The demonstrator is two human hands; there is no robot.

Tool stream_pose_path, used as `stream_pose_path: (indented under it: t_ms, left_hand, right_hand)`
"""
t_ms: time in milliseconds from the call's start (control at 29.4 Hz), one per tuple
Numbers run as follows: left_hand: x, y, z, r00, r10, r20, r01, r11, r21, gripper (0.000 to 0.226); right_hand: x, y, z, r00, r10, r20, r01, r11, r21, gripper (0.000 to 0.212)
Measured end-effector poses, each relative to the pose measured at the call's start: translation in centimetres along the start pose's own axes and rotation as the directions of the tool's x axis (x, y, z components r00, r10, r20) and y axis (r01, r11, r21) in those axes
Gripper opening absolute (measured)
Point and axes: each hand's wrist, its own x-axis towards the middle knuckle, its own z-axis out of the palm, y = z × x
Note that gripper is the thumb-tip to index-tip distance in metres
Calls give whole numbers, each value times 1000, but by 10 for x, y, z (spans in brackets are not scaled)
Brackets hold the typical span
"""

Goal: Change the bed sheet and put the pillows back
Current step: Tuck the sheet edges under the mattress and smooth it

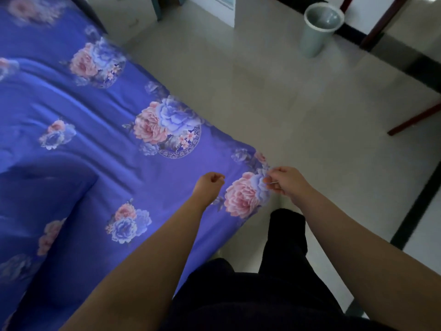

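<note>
A blue bed sheet (100, 130) printed with pink and lilac flowers covers the bed and fills the left half of the view, with soft wrinkles across it. Its near right corner hangs over the bed's edge. My right hand (285, 181) pinches the sheet at that corner, fingers closed on the cloth. My left hand (210, 183) hovers over the sheet a little to the left, curled into a loose fist; whether it grips cloth is unclear. No pillow is in view.
Pale tiled floor (286, 103) lies to the right of the bed. A grey-green waste bin (317, 29) stands at the far right. Dark red furniture legs (415, 120) and a black floor strip (420, 206) run along the right side. My dark trousers (284, 240) are below.
</note>
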Motion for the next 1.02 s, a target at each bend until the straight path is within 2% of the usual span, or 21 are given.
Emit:
stream_pose_path:
  t_ms: [170,374,578,680,850,952,1020]
  left_hand:
    - [61,44,41,970,-192,-147,162,968,-189,25]
    - [82,91,102,874,-431,-224,304,845,-441,23]
    - [81,94,131,772,-577,-266,372,750,-547,24]
    - [83,88,138,752,-606,-260,380,721,-580,26]
    - [90,75,147,672,-670,-315,363,669,-649,24]
    - [95,72,152,644,-717,-268,361,593,-720,23]
    - [103,72,157,589,-768,-252,370,533,-761,23]
  right_hand:
    - [106,-58,-39,986,12,168,36,960,-279,22]
    - [199,-122,-61,946,77,316,126,809,-574,23]
    - [243,-127,-48,905,181,385,156,701,-696,21]
    - [257,-121,-42,894,214,393,184,623,-760,22]
    - [285,-118,-26,893,234,384,181,596,-783,19]
    - [303,-120,-7,879,266,396,204,541,-816,20]
    - [314,-123,8,857,295,423,250,479,-841,22]
